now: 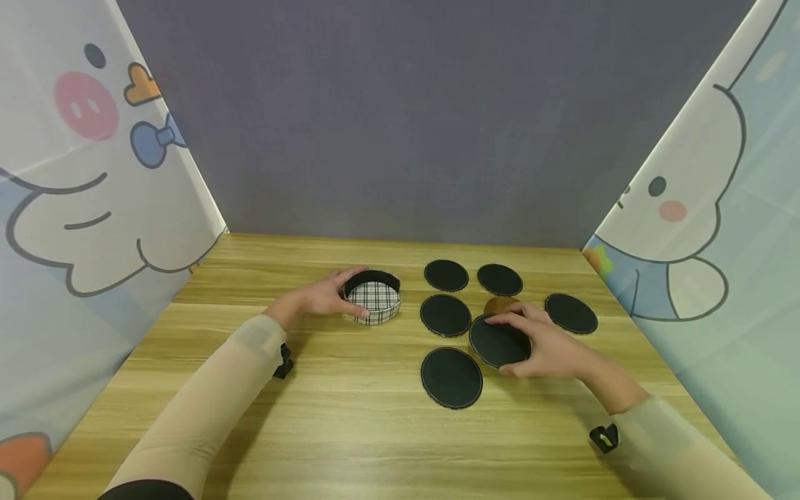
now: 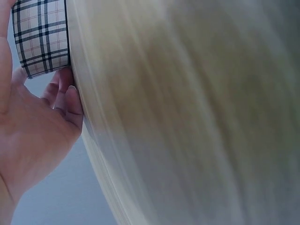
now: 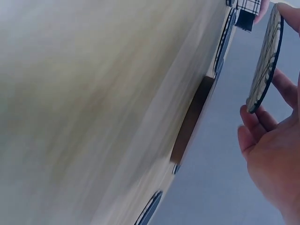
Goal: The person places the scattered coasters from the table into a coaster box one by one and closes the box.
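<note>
At the left of the table, my left hand [image 1: 321,294] grips a low round plaid coaster holder [image 1: 377,298] between thumb and fingers. Its wall has a dark lining and a gap on the right side. In the left wrist view the fingers curl against the plaid side [image 2: 42,37]. My right hand [image 1: 553,345] pinches a round black coaster [image 1: 496,342] by its edge, thumb at the near side and fingers at the far side. The right wrist view has this coaster [image 3: 266,61] tilted and raised off the table, its pale plaid underside showing.
Several black coasters with stitched rims lie flat around the right hand, among them a near one [image 1: 452,377] and a far right one [image 1: 571,313]. A brown round piece [image 1: 498,304] sits partly hidden behind the held coaster. A grey wall [image 1: 400,125] closes the table's back.
</note>
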### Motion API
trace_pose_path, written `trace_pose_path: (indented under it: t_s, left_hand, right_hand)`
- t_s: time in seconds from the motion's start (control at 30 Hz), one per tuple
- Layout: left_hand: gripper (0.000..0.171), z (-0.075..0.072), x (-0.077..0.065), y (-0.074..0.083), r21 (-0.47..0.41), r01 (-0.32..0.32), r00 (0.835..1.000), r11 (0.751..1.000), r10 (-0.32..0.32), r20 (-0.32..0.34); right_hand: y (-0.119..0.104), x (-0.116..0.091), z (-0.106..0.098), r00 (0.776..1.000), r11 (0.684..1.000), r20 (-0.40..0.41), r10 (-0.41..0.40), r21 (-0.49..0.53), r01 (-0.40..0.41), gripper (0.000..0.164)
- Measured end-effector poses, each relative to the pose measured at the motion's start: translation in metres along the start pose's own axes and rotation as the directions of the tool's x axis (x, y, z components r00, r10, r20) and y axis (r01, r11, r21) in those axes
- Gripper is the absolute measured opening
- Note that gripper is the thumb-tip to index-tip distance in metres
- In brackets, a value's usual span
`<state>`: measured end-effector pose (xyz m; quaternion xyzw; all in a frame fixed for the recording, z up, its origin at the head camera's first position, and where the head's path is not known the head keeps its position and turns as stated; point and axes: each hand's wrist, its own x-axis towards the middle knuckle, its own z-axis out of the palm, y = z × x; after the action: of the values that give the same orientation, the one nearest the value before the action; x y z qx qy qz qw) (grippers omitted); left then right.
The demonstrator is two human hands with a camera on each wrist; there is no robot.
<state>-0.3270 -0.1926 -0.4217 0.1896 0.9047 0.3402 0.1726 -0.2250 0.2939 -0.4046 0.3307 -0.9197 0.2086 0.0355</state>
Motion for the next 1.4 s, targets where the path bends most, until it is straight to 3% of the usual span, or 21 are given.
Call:
trace_pose_path:
  t_s: [0.13, 0.47, 0.77, 0.97, 1.4]
  left_hand:
    - [0.122, 0.000, 0.000, 0.000, -0.009, 0.000, 1.000, 1.000, 0.000, 0.003]
    - [0.122, 0.001, 0.001, -0.003, -0.029, -0.003, 1.000, 1.000, 0.003, 0.003]
    - [0.123, 0.000, 0.001, 0.000, -0.029, -0.022, 1.000, 0.999, 0.022, -0.005]
    - [0.124, -0.003, 0.003, 0.000, -0.037, -0.024, 1.000, 0.999, 0.024, 0.001]
    - [0.122, -0.003, 0.006, -0.005, -0.111, -0.017, 1.000, 0.994, 0.019, 0.023]
  right_hand:
    - [-0.002, 0.018, 0.005, 1.000, 1.000, -0.004, -0.026, 0.002, 0.026, 0.081]
    - [-0.011, 0.069, 0.013, 0.998, 0.997, 0.061, -0.003, 0.071, -0.001, 0.080]
    - [-0.024, 0.110, 0.019, 0.990, 0.988, 0.127, 0.057, 0.134, -0.074, 0.079]
    - [-0.032, 0.137, 0.024, 0.992, 0.986, 0.120, 0.025, 0.160, -0.044, 0.079]
    - [-0.051, 0.185, 0.039, 0.985, 0.990, 0.166, 0.048, 0.124, -0.069, 0.081]
